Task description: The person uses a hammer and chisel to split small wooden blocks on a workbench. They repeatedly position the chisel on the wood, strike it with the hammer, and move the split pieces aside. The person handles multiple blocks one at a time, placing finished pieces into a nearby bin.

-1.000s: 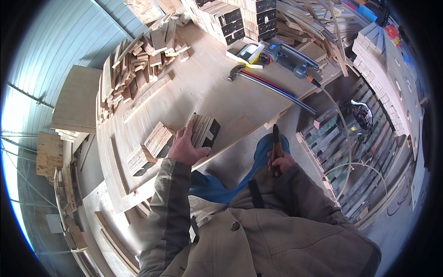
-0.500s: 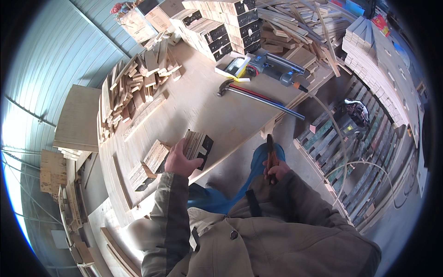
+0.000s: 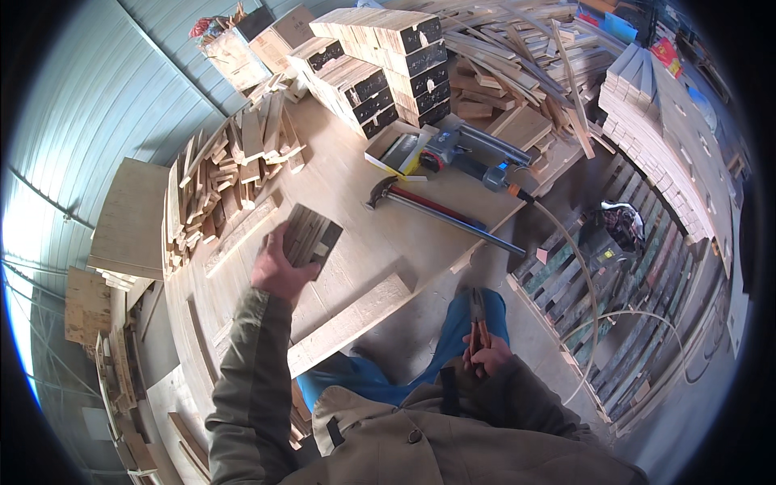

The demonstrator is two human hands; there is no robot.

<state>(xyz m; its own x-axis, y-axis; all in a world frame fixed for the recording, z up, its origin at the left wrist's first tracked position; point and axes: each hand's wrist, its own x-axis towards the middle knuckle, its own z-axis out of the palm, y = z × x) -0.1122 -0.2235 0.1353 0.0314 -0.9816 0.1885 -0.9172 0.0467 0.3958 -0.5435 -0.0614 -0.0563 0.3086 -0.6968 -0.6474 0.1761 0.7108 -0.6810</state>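
My left hand point(image 3: 279, 268) is closed around a short block of layered wood point(image 3: 305, 232), held up over the worktable point(image 3: 323, 174). The block shows stacked strips and a dark end with a pale patch. In front of my right leg, my right hand point(image 3: 488, 357) grips a pair of pliers point(image 3: 477, 311) by the orange-brown handles. Their dark jaws point up and away from me. Beyond the raised block lies a claw hammer point(image 3: 436, 210) with a red and metal shaft. Part of the table's near left side is hidden by my left forearm.
A nail gun point(image 3: 465, 158) with an air hose point(image 3: 578, 242) rests beside an open box point(image 3: 396, 152). Dark-ended wood blocks point(image 3: 380, 73) are stacked at the back. Loose wood pieces point(image 3: 238, 153) lie at left, a thick plank point(image 3: 356, 319) along the near edge, and a slatted pallet point(image 3: 630, 299) right.
My left hand has lifted the wood block off the table and moved it up and left, turning it. My right hand stays low with the pliers, jaws now more upright.
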